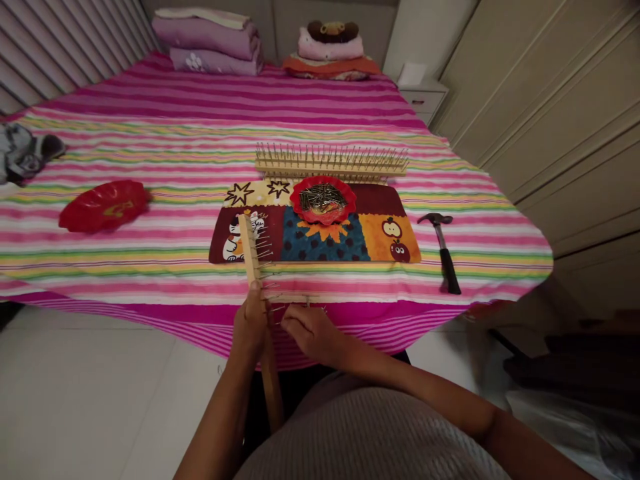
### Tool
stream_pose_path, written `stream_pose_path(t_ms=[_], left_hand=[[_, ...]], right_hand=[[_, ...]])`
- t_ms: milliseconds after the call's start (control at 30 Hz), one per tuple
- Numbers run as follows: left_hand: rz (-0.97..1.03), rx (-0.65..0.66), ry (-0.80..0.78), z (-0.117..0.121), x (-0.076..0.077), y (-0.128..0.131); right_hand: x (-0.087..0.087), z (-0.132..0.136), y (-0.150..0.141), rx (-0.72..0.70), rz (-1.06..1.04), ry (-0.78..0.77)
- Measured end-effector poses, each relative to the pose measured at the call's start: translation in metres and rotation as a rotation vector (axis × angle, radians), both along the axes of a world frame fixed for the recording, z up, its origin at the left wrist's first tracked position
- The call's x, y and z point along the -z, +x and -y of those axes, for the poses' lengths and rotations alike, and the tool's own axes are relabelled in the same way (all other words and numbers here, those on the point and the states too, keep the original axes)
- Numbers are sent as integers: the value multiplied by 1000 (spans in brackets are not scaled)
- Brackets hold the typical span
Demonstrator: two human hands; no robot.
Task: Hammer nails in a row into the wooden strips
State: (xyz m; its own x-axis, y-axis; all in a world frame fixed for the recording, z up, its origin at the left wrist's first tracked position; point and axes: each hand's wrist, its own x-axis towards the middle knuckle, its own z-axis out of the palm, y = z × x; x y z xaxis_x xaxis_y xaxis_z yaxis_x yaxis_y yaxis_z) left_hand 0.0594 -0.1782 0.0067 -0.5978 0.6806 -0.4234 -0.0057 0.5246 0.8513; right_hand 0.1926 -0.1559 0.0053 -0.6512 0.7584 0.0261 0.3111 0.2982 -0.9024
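My left hand (251, 321) is wrapped around a long wooden strip (249, 250), held at a slant with its far end over the patterned mat (325, 250). A row of thin nails (265, 253) sticks out from the strip's right side. My right hand (313, 333) is closed, its fingertips close to the nails nearest my left hand. A few thin nails (307, 301) poke out past its knuckles; the fingers hide the rest. On the mat, a red scalloped dish (303, 210) holds a heap of loose nails (323, 197).
Behind the dish lies nail-studded wood (330, 165), points upward. A black-handled hammer (445, 253) rests right of the mat, a red plate (105, 207) to the left. Folded bedding (210, 40) is stacked at the far end of the striped bed (175, 267). Grey cloth (23, 153) lies at far left.
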Motion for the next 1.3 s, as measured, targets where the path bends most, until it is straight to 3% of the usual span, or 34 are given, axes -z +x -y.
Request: stream_pose_path(t_ms=[233,400,533,933,1100,1300], left_hand=[[49,33,37,-2,10,0],[57,23,-2,-3,11,-1],[83,39,53,-2,13,-1],[-16,33,-58,2,-1,2],[-22,71,28,2,-3,4],[53,13,25,2,2,3]], right_hand=[[3,-1,-3,43,-15,58],[7,-3,0,-46,-15,128],[11,-7,1,-60,-25,145],[9,1,1,-31,-92,41],[9,1,1,35,-113,-23],[8,4,0,17,-119,-79]])
